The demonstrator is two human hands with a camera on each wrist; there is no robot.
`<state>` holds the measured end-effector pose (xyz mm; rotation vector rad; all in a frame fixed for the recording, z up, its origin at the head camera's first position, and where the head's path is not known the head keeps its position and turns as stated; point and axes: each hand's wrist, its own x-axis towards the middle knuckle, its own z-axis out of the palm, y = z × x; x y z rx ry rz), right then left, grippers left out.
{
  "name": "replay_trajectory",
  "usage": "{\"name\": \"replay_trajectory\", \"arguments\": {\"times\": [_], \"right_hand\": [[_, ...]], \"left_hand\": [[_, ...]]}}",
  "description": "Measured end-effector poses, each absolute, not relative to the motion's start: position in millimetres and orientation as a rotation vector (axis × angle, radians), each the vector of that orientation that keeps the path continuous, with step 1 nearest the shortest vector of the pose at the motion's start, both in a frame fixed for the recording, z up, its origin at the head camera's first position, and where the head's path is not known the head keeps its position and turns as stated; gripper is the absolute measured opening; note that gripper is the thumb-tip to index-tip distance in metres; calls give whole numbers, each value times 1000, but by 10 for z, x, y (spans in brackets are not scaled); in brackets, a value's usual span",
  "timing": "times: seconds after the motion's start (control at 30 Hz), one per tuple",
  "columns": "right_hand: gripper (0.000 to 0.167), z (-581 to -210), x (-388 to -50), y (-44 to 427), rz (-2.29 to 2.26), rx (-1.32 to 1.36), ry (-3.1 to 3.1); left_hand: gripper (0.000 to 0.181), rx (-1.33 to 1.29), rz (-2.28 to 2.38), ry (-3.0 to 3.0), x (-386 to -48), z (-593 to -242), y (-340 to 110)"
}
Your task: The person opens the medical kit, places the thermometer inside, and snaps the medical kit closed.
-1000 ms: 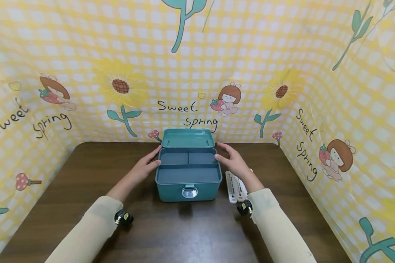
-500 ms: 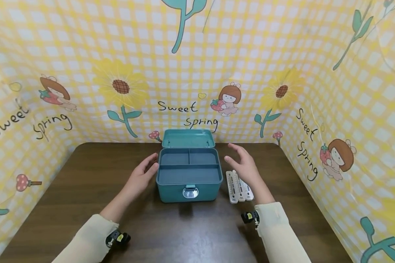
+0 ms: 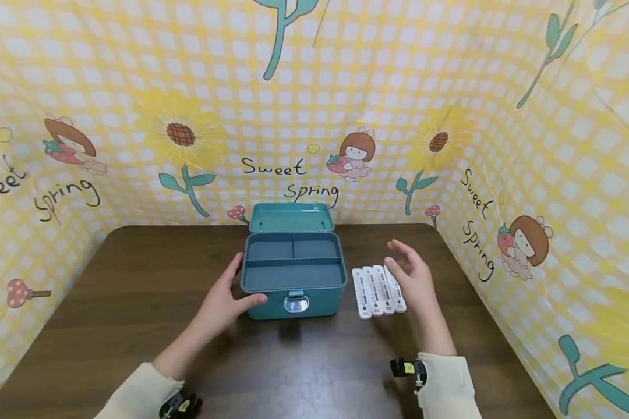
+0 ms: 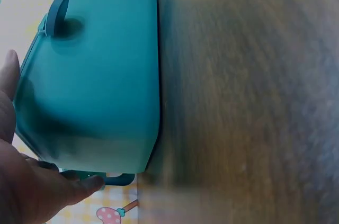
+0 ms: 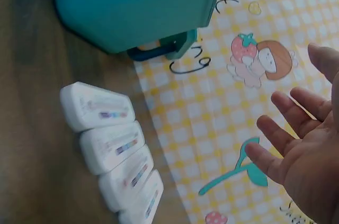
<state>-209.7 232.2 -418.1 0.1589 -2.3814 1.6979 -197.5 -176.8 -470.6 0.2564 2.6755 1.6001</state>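
Cream sleeves (image 3: 447, 384) crossed the near part of the dark wooden table (image 3: 304, 387), a black wrist camera (image 3: 409, 368) at each cuff. Beyond them, the left hand (image 3: 222, 299) was stretched wide around the near left corner of the teal box (image 3: 322, 301), thumb across the front and fingers along the left side; I could not tell how firmly it pressed. The right hand (image 3: 415, 280) hung wide too, its relaxed fingers apart, above the right end of a row of four white cases (image 3: 378, 291). These lay side by side on the table, just right of the box, their small markings too blurred to read. A clear latch (image 3: 296, 304) sat on the box's front. Above it, the grey-blue tray (image 3: 293, 274) had one long compartment in front and two smaller ones behind. Farther back, the teal lid (image 3: 292, 219) leaned open before yellow checked cloth (image 3: 293, 110) printed with sunflowers.
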Motion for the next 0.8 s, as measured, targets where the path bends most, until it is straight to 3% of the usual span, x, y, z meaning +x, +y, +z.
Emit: {"name": "replay_trajectory", "arguments": {"times": [0.23, 0.8], "right_hand": [[50, -4518, -1993, 2470, 1765, -6, -2314], [48, -4743, -1765, 2571, 1515, -206, -2412]], "left_hand": [[119, 170, 1555, 2726, -1933, -4696, -1722], [114, 124, 1719, 2726, -1855, -4679, -1543]]}}
